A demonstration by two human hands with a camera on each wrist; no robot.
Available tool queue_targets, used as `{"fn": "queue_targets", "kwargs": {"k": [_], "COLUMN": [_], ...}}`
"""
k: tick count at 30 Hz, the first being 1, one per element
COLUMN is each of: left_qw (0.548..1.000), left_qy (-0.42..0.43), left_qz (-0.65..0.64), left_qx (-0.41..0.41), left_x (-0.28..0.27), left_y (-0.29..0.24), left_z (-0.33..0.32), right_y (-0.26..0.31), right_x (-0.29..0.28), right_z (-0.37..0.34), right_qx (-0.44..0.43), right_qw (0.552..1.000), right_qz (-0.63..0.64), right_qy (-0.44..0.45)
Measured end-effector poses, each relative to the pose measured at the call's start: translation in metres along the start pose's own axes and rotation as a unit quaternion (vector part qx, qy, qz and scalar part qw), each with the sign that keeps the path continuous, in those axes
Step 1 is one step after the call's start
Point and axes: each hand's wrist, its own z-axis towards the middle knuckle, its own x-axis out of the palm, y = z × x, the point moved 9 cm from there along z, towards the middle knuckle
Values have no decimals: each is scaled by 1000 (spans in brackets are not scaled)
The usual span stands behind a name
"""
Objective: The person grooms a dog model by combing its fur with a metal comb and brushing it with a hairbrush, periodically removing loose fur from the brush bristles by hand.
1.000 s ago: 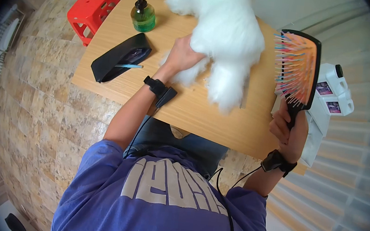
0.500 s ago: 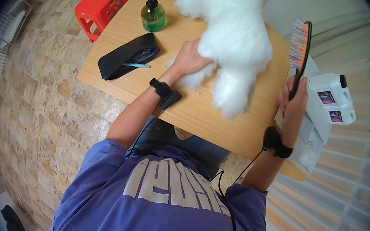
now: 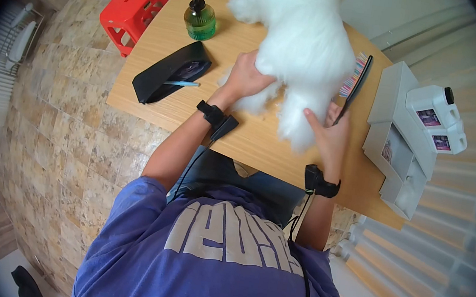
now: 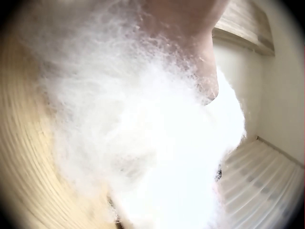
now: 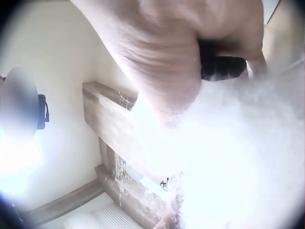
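A white fluffy animal (image 3: pixel 306 43) with long fur stands over the table, its head beyond the top of the head view. My left hand (image 3: pixel 246 78) grips it at the top of a leg, thumb across the fur and fingers hidden beneath. In the left wrist view, fur (image 4: pixel 109 100) covers much of that hand. With my right hand (image 3: pixel 332 136) I hold a paddle hairbrush (image 3: pixel 362 75) by its black handle (image 5: pixel 223 69). Its multicoloured bristles face the animal's right side, right at the fur. The thumb lies along the near leg (image 3: pixel 297 117).
On the wooden table (image 3: pixel 262 146) stand a green glass pump bottle (image 3: pixel 200 21) and an open black pouch (image 3: pixel 169 73) with a light blue stick (image 3: pixel 181 83). White boxes (image 3: pixel 392 139) and white jugs (image 3: pixel 432 108) are at the right edge. A red stool (image 3: pixel 130 11) stands left.
My right hand has brought the hairbrush from out at the right, raised, leftward and down to the animal's side. The left hand keeps its grip on the leg.
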Motion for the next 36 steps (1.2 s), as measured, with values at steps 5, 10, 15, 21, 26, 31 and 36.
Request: {"fn": "queue_targets", "kwargs": {"k": [5, 10, 15, 21, 26, 31, 36], "left_qw": [997, 991, 980, 968, 966, 965, 964], "left_qy": [-18, -16, -15, 28, 105, 109, 191], "left_qz": [20, 26, 36, -35, -40, -79, -26], "left_qx": [75, 132, 197, 248, 234, 226, 185], "left_x": [3, 7, 3, 21, 53, 72, 94], "left_y": [-24, -58, -100, -137, -137, -163, -152], "left_z": [-15, -35, -46, -55, -74, -101, -111], "right_y": [4, 22, -13, -145, -124, -117, -112], "right_x": [4, -10, -33, -62, -60, -58, -37], "right_z": [-6, -20, -36, -67, -86, -100, -97], "right_qx": [21, -115, -89, -94, -79, -66, -57], "right_qw": [991, 973, 953, 901, 928, 935, 942], "right_qz": [-127, -92, -238, -414, -335, -304, -251], "right_qy": [-39, -179, -166, -88, -144, -173, -214]}}
